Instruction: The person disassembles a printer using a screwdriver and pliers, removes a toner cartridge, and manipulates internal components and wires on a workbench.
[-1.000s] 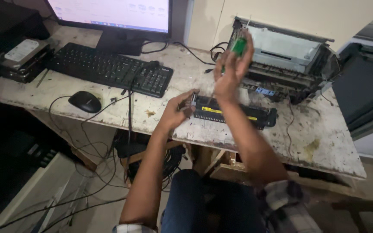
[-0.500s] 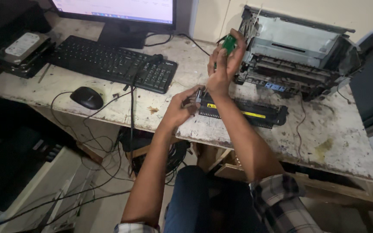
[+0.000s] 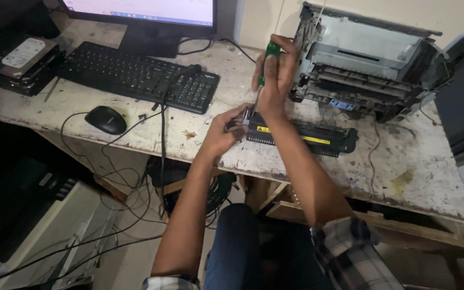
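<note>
My right hand (image 3: pixel 276 75) grips a green-handled screwdriver (image 3: pixel 268 55) upright, its shaft pointing down at the left end of a long black printer part with a yellow strip (image 3: pixel 318 140). My left hand (image 3: pixel 225 129) pinches that left end of the part, right where the screwdriver tip meets it. The part lies on the worn white table (image 3: pixel 404 166) near its front edge. Just behind it stands an opened grey printer (image 3: pixel 366 70) with its covers off.
A black keyboard (image 3: pixel 140 78) and a black mouse (image 3: pixel 105 119) lie to the left, under a monitor (image 3: pixel 140 11). A hard drive (image 3: pixel 22 56) rests on a black box at far left. Cables hang off the table's front edge (image 3: pixel 162 156).
My right hand came down from mid-air with the screwdriver, so its tip now sits at the part's left end. My left hand stayed on that end.
</note>
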`<state>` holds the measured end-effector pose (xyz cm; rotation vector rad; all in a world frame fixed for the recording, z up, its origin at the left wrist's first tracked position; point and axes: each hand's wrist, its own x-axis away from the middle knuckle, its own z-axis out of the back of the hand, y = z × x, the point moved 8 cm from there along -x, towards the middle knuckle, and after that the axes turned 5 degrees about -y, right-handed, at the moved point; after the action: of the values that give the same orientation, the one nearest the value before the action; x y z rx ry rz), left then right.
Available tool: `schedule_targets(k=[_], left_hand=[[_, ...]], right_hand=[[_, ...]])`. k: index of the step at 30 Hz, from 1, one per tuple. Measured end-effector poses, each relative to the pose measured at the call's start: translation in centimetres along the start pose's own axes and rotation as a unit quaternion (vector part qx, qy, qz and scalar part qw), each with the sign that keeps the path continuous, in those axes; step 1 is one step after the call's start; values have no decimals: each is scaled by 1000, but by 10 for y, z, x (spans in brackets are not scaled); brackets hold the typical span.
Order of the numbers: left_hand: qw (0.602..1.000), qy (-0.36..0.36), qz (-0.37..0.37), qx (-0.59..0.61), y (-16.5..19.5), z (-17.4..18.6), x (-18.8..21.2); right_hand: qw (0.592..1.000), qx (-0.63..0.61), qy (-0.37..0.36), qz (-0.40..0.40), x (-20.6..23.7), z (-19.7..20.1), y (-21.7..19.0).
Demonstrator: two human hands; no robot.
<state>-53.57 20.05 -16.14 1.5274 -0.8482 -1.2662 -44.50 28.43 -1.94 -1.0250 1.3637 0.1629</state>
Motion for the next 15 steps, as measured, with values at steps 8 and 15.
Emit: schedule_targets(k=[8, 15], left_hand=[[997, 30, 34, -58, 9, -3, 3], [999, 3, -37, -31, 20, -8, 7]], right_hand=[[993, 113, -34, -5, -13, 32, -26], [946, -270, -132, -123, -14, 14, -11]])
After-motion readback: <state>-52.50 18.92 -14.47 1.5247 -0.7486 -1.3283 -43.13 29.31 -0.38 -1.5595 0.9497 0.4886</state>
